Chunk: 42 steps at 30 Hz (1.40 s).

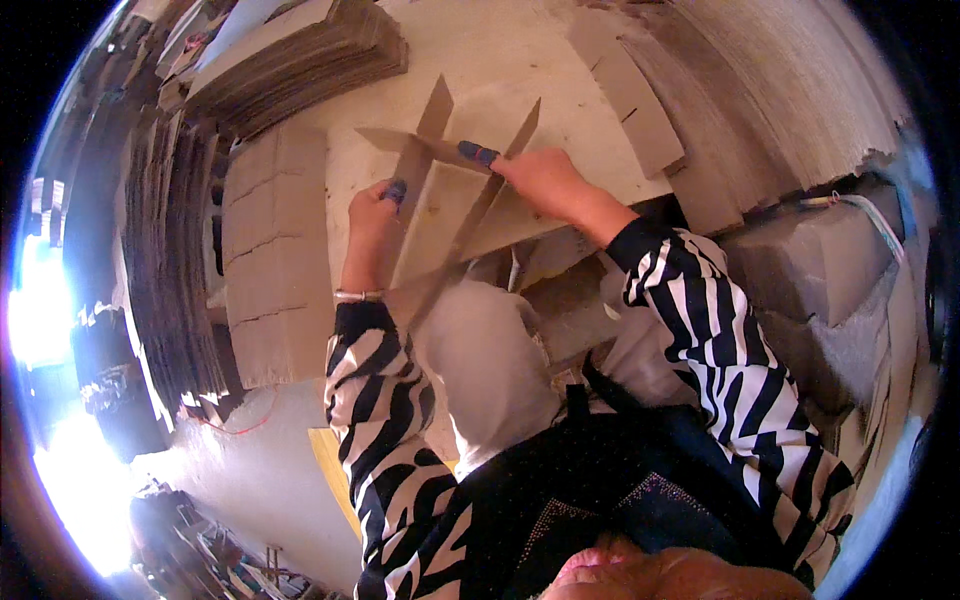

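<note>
L hand (375,212) fingers, 1 with a blue tip cover, pinch a slotted cardboard divider strip (418,170) at its lower edge. R hand (540,178) fingers, also blue-tipped, clamp the top edge of a 2nd divider strip (500,180) that runs diagonally. Both strips stand upright, interlocked w/ a cross strip (400,140) into a partial grid, resting on the pale work table (500,60) betw. the hands. Both forearms in zebra-striped sleeves. Left of the grid lies a flat stack of scored cardboard sheets (275,250); more loose divider strips (625,90) to the right, big piles of cardboard (300,60) around the table edges.
</note>
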{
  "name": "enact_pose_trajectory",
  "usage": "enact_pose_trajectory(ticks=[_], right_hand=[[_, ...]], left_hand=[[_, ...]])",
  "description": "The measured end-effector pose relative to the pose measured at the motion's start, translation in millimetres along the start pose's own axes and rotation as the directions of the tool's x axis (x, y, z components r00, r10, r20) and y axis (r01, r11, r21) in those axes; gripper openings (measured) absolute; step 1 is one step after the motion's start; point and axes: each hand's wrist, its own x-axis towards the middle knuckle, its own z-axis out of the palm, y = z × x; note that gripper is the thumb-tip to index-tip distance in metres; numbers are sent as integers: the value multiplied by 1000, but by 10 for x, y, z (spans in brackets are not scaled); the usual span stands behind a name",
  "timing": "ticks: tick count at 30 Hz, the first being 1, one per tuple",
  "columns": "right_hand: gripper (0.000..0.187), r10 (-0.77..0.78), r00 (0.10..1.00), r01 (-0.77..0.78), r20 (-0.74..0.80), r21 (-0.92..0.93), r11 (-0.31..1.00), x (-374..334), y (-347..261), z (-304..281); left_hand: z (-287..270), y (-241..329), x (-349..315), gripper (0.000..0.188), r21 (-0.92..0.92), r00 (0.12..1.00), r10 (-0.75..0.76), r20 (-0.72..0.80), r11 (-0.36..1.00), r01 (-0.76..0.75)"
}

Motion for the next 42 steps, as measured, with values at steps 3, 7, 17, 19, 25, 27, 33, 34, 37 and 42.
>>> enact_pose_trajectory(ticks=[3,7,17,19,25,27,33,34,37,42], right_hand=[[43,59,998,-56,-37,86,995,42,92,-22],[34,236,970,-242,58,165,956,-34,344,-136],[49,521,823,-567,-224,-315,761,-1071,1586,-186],[49,390,833,-474,-393,-142,869,-1084,1992,39],[33,265,729,-369,-632,-36,929,-688,1897,-305],[30,270,764,-351,-586,-26,936,-495,1384,-547],[34,219,848,-38,-482,357,933,-492,222,-612],[37,187,852,55,-488,440,897,-473,155,-524],[29,122,858,204,-498,549,811,-361,-130,-405],[39,127,971,15,-202,583,812,-314,-176,-372]], left_hand=[[-46,-56,-229,49,277,967,250,-42,933,-229],[-113,309,-745,61,224,987,157,21,962,-158],[-231,-864,-2254,42,-377,884,-77,-460,919,-116],[20,-688,-2342,38,-414,844,-97,-528,897,-156],[410,-328,-1420,58,-373,858,39,-512,890,-263],[364,-219,-1166,50,-128,814,146,-562,957,-259],[38,-164,-594,25,355,943,83,-322,934,39],[27,-128,-555,25,410,937,124,-327,912,22],[33,-32,-595,25,399,851,153,-502,914,70],[75,21,-570,23,519,890,100,-445,839,165]])
